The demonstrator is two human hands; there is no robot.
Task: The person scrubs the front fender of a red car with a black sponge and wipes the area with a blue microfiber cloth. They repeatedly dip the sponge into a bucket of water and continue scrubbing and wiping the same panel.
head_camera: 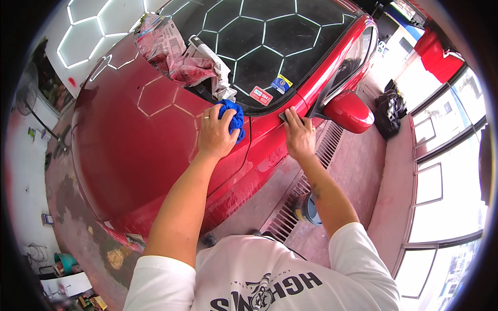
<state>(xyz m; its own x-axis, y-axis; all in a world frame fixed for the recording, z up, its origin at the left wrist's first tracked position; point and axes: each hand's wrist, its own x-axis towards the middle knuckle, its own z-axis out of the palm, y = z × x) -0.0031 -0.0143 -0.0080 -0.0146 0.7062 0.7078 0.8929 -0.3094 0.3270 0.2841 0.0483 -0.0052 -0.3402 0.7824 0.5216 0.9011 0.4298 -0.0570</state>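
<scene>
My left hand [218, 132] grips a bunched blue cloth [235, 121] over the rear edge of a red car hood [132, 147], beside the windshield's lower corner. My right hand [299, 136] presses a small dark flat pad [283, 116] on the red fender near the base of the windshield pillar. Its fingers partly hide the pad. A red side mirror [348, 112] sticks out to the right of this hand. Crumpled newspaper [194, 66] with red stains lies along the base of the windshield [260, 39], which bears two stickers.
Below the fender, a bucket [307, 209] stands by a floor drain grate [286, 219]. A black plastic bag [389, 112] sits by the right wall, beneath windows. A fan [29, 91] and a green container [65, 262] are at the left.
</scene>
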